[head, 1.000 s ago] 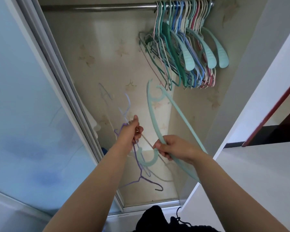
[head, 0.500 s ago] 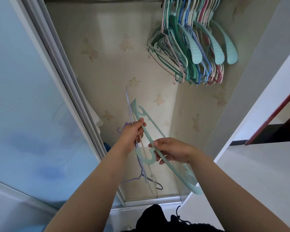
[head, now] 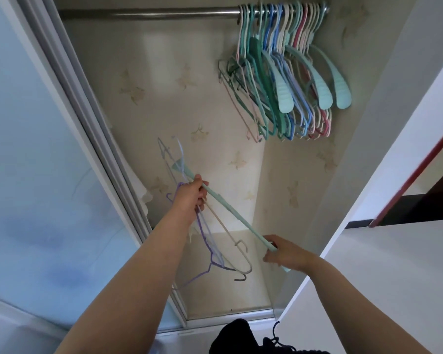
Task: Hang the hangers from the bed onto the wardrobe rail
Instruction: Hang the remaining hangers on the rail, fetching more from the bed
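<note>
My left hand (head: 191, 198) grips a bunch of thin wire hangers (head: 211, 247), purple, pale blue and white, whose hooks hang down below the hand. A mint-green plastic hanger (head: 230, 212) runs edge-on as a slanted bar from my left hand down to my right hand (head: 284, 254), which pinches its lower end. The steel wardrobe rail (head: 149, 14) crosses the top of the view. Several hung hangers (head: 279, 80), green, blue, pink and white, crowd its right end.
A frosted sliding door (head: 36, 162) with its metal frame stands on the left. The wardrobe's right side wall (head: 368, 123) and a white panel close the right. The back wall is patterned beige. A black shoe (head: 235, 338) shows at the bottom.
The green hanger has turned from broadside to edge-on. My right hand slid down to its lower end and moved right and lower; my left hand now also touches its upper part.
</note>
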